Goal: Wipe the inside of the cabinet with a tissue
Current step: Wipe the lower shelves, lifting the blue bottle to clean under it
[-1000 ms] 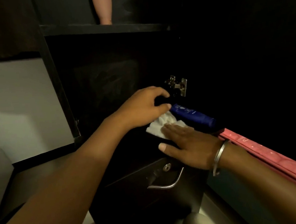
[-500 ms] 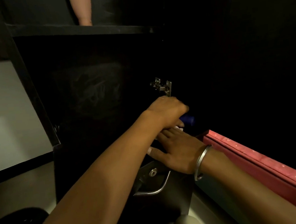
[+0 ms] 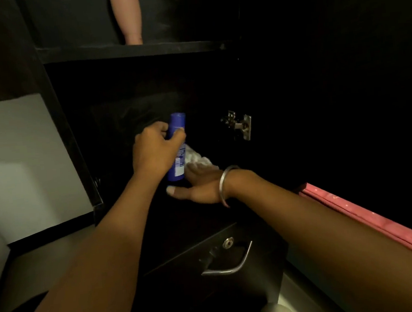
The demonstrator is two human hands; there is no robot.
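**Tissue pinned flat on the cabinet floor, bottle up in the other hand**

Tissue, white and crumpled (image 3: 196, 158), lies on the floor of the dark, open-fronted wooden cabinet (image 3: 124, 50), under the right hand (image 3: 202, 185). That hand presses on it with fingers straight and thumb spread wide; a silver metal bangle (image 3: 224, 183) sits on the wrist. Just left, the left hand (image 3: 156, 150) grips a blue cylindrical plastic bottle (image 3: 177, 146), fingers curled round it, held almost upright above the cabinet floor. A steel door hinge (image 3: 239, 125) glints on the right wall. Below, a dark drawer front carries a curved metal handle (image 3: 229, 264).
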